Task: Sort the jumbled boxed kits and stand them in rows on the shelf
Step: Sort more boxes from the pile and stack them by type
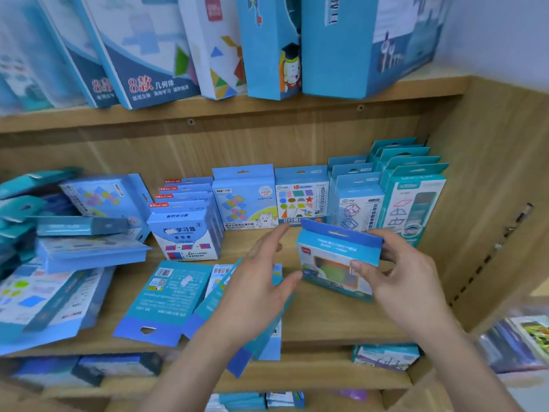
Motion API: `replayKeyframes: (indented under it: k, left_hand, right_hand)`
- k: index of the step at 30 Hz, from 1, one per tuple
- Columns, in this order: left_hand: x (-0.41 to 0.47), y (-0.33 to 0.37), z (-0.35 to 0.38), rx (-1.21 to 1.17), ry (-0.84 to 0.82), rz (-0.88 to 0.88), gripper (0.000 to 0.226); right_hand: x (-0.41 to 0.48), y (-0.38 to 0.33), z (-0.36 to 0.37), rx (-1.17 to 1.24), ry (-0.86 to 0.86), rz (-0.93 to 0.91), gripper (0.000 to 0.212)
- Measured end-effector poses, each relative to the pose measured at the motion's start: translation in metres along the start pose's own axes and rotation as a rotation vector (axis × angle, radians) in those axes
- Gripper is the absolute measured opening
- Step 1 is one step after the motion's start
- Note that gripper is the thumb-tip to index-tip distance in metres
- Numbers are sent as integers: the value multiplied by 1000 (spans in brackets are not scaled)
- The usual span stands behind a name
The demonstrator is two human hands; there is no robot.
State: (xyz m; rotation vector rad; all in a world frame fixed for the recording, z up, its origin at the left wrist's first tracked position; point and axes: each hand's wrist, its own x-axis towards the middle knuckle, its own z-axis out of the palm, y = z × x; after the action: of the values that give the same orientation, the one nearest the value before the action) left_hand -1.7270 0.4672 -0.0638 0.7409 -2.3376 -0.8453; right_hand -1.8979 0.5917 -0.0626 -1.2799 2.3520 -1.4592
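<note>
Right hand [395, 272] pinches the small blue windowed cardboard kit box [337, 260] at its three-o'clock edge, left hand [261, 281] spread open at nine; light, crushable, best gripped by the sides.

A light wooden shelving unit [490, 203] stands against a pale wall [505, 31].
</note>
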Motion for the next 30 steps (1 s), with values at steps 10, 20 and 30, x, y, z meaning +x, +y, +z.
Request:
replayKeyframes:
  k: [10, 20, 30]
  left_hand:
    - [1, 5, -81, -101, 220, -126, 60]
    - [-7, -42, -213, 587, 209, -3, 44]
    - [4, -113, -299, 643, 156, 15, 54]
  right_hand:
    - [56, -75, 26, 597, -329, -250, 36]
    - [69, -176, 110, -201, -381, -606, 39]
    - [76, -216, 192, 217, -246, -274, 23]
